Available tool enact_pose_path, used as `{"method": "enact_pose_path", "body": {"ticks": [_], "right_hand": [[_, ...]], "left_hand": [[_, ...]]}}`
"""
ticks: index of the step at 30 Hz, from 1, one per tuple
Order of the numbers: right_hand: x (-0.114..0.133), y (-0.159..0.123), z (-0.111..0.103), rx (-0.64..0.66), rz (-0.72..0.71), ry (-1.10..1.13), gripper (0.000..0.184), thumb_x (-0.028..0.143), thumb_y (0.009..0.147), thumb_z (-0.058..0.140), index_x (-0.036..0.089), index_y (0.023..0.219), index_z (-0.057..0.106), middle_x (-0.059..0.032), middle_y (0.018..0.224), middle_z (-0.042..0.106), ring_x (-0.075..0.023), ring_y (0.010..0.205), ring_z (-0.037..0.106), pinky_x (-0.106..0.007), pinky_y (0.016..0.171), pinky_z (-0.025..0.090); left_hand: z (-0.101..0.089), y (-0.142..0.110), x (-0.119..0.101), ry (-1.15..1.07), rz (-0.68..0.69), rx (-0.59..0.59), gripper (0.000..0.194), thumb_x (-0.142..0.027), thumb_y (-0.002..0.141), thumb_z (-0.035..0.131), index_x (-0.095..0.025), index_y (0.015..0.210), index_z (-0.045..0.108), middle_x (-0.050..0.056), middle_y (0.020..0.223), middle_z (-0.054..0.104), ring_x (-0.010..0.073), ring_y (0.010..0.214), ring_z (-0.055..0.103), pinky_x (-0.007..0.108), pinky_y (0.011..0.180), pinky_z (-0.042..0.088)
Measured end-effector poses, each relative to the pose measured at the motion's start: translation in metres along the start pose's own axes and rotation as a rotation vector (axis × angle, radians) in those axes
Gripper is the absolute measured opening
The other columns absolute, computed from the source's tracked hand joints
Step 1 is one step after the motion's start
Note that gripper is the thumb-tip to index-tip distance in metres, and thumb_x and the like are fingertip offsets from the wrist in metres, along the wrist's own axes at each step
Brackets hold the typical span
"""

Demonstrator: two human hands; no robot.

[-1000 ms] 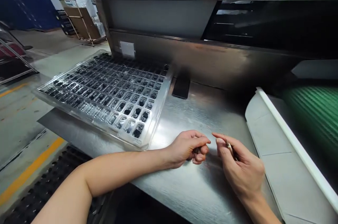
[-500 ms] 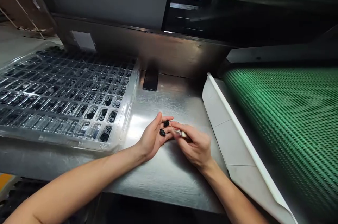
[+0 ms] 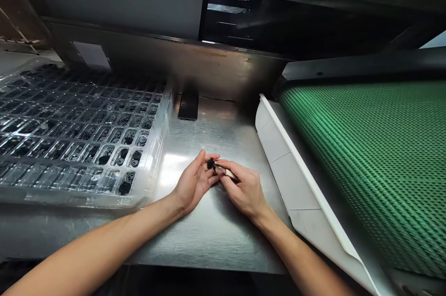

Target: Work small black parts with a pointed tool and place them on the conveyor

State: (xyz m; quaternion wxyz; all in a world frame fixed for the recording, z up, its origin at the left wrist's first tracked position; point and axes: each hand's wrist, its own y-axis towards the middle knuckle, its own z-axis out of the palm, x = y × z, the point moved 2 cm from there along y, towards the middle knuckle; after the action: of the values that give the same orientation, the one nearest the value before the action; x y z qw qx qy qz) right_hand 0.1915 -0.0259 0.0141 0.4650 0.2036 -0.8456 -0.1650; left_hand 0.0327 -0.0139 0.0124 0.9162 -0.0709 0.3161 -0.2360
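Observation:
My left hand is palm up over the metal table, its fingers loosely curled around a small black plastic part. One small part shows at the fingers; whether a second lies behind it I cannot tell. From the right, my right hand pinches a slim tool with a pale handle and a dark end. Its dark end meets or overlaps the black part, and the exact kind of tool is unclear. Both hands are close together, fingertips nearly touching.
On the left stands a clear plastic tray with many pockets holding black parts. A dark phone lies at the back of the metal table. A white guard borders the green conveyor belt on the right.
The right hand's tool has come to the black part in the left hand. Two black parts showed on the left fingers before; one shows now. The view has shifted slightly right.

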Motion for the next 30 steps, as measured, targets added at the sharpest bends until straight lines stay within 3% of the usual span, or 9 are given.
{"method": "enact_pose_path", "body": {"ticks": [3, 8, 15, 30], "right_hand": [[-0.0008, 0.0029, -0.0043, -0.014, 0.105, -0.004, 0.025, 0.020, 0.101, 0.058, 0.021, 0.113, 0.080, -0.0045, 0.102, 0.083, -0.0196, 0.084, 0.076, -0.030, 0.075, 0.055], [-0.0045, 0.0030, -0.0068, 0.006, 0.147, -0.052, 0.025, 0.025, 0.103, 0.058, 0.021, 0.110, 0.082, -0.0027, 0.089, 0.080, -0.0181, 0.074, 0.070, -0.030, 0.070, 0.050], [-0.0080, 0.0026, -0.0081, 0.013, 0.149, -0.054, 0.024, 0.022, 0.100, 0.057, 0.022, 0.101, 0.082, -0.0016, 0.086, 0.080, -0.0183, 0.072, 0.071, -0.030, 0.068, 0.048], [-0.0057, 0.0028, -0.0091, 0.000, 0.174, -0.057, 0.018, 0.024, 0.097, 0.063, 0.024, 0.096, 0.081, 0.0006, 0.079, 0.077, -0.0165, 0.066, 0.066, -0.028, 0.064, 0.046]], "left_hand": [[0.0004, 0.0005, 0.0006, -0.019, 0.021, 0.017, 0.031, -0.043, 0.103, 0.074, -0.012, 0.109, 0.075, 0.013, 0.111, 0.075, 0.0235, 0.104, 0.075, 0.037, 0.101, 0.060], [-0.0010, -0.0012, 0.0009, 0.040, 0.021, 0.018, 0.016, -0.022, 0.097, 0.078, -0.013, 0.110, 0.075, 0.015, 0.118, 0.077, 0.0265, 0.111, 0.076, 0.044, 0.108, 0.059], [-0.0036, -0.0020, 0.0012, 0.063, -0.017, 0.021, 0.025, -0.022, 0.098, 0.076, -0.011, 0.121, 0.079, 0.020, 0.125, 0.078, 0.0314, 0.117, 0.077, 0.050, 0.113, 0.058], [-0.0040, -0.0025, 0.0009, 0.085, -0.041, 0.019, 0.027, -0.018, 0.099, 0.074, -0.013, 0.124, 0.081, 0.016, 0.118, 0.080, 0.0243, 0.102, 0.079, 0.043, 0.106, 0.061]]}}
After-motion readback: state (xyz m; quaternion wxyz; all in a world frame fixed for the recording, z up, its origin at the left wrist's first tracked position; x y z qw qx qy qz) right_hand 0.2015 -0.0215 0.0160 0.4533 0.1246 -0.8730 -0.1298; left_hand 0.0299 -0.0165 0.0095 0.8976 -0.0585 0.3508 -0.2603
